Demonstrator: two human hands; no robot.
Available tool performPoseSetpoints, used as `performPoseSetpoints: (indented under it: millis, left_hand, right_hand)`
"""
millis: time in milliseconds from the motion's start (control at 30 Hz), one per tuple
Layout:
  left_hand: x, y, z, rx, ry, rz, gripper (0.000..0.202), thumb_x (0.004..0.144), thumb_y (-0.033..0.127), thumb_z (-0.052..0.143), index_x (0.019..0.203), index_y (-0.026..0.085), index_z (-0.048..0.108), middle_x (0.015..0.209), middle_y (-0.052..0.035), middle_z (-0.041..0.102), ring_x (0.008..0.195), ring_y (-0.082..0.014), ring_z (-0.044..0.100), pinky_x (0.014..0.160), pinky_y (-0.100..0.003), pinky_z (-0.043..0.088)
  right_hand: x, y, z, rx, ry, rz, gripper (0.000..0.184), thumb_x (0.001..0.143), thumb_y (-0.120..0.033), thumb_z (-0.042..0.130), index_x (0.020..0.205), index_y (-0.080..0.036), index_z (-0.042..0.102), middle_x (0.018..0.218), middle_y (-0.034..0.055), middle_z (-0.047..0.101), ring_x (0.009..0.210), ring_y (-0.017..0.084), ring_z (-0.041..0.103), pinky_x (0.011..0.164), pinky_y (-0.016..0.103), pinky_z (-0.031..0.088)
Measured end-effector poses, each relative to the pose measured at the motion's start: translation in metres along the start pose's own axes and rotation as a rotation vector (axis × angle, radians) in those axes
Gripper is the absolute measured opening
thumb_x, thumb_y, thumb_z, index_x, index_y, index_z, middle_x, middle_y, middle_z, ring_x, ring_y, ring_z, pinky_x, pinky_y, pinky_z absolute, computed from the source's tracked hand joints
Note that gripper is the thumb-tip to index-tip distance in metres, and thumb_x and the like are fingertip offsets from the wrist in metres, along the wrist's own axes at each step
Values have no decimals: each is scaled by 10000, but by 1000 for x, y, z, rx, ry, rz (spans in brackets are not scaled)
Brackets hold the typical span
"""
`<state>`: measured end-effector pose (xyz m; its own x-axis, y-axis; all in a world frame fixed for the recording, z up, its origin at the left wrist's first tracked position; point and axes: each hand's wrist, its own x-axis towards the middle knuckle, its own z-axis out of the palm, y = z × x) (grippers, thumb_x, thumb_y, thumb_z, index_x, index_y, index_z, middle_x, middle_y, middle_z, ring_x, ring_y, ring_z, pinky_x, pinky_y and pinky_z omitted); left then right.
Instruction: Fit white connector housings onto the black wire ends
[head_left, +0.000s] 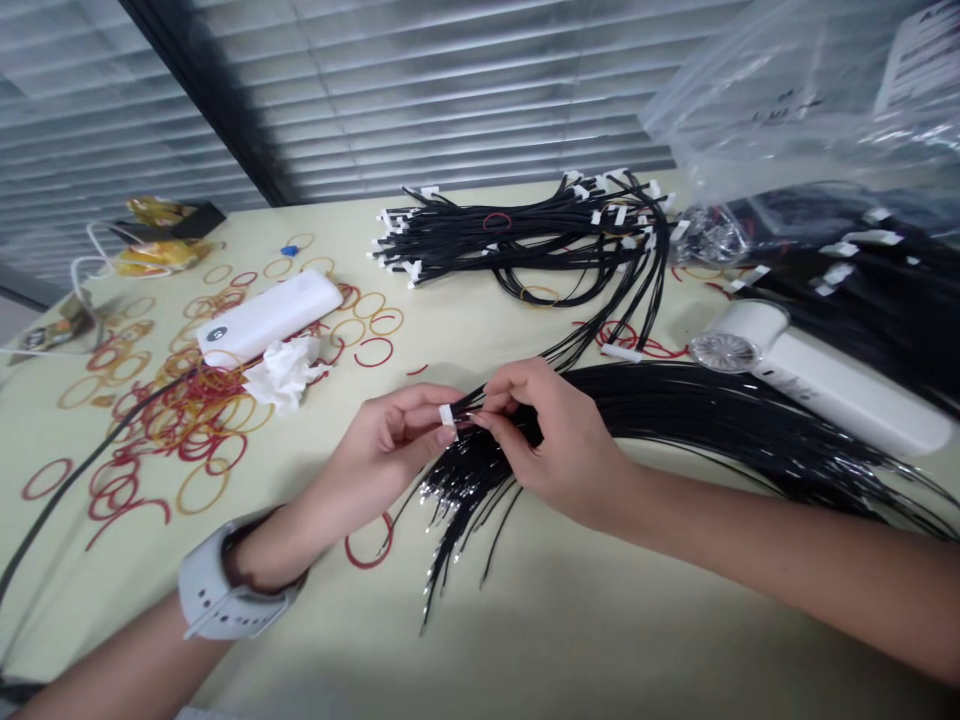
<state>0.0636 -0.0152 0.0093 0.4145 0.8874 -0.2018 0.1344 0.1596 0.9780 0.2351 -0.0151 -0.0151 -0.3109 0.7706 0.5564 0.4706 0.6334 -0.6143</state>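
Observation:
My left hand (394,440) pinches a small white connector (448,416) between thumb and fingers. Just to its right, my right hand (551,430) is closed on a thin black wire, its thumb and index fingertips close to the connector's side. Several black wires (574,343) run from behind my fingers up to the right. Below both hands lies a thick bundle of loose black wires (675,405), with shiny metal ends (450,490) fanned out on the table. The exact contact between wire and connector is too small to make out.
Behind lies a pile of black cables with white connectors (517,235). A white handheld fan (840,375) and a clear plastic bag (795,100) are on the right. Red and yellow rubber bands (180,410), a white power bank (270,318) and crumpled tissue (285,372) lie left.

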Motion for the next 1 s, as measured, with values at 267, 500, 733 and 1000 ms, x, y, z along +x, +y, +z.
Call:
performPoseSetpoints:
  millis: [267, 500, 733, 1000]
  left_hand:
    - [0, -1, 1, 34, -7, 14, 253, 807, 168, 550, 1035, 84, 479, 873, -80, 641, 760, -120, 576, 617, -180, 414]
    - [0, 1, 2, 25, -10, 0, 239, 802, 181, 558, 1015, 96, 490, 909, -85, 638, 805, -141, 587, 647, -198, 426]
    - [-1, -1, 3, 62, -25, 24, 205, 825, 169, 523, 1015, 102, 486, 900, -77, 630, 796, -131, 570, 635, -193, 410]
    - [-3, 0, 5, 43, -45, 15, 221, 831, 167, 516, 1033, 88, 472, 865, -68, 616, 776, -115, 545, 623, -174, 388]
  right_hand:
    - [0, -1, 0, -18, 1, 23, 137, 776, -102, 490, 859, -166, 401, 739, -10, 522, 681, 86, 512, 624, 212, 409]
    - [0, -2, 0, -67, -18, 17, 111, 782, -105, 466, 859, -157, 405, 740, 2, 525, 641, 83, 492, 563, 201, 384]
    - [0, -4, 1, -73, -22, -1, 123, 769, -92, 476, 838, -161, 400, 709, -10, 515, 601, 76, 473, 546, 196, 365]
    - [-2, -5, 1, -72, 23, -74, 89, 790, -100, 460, 758, -179, 433, 685, -8, 518, 634, 102, 474, 585, 228, 384]
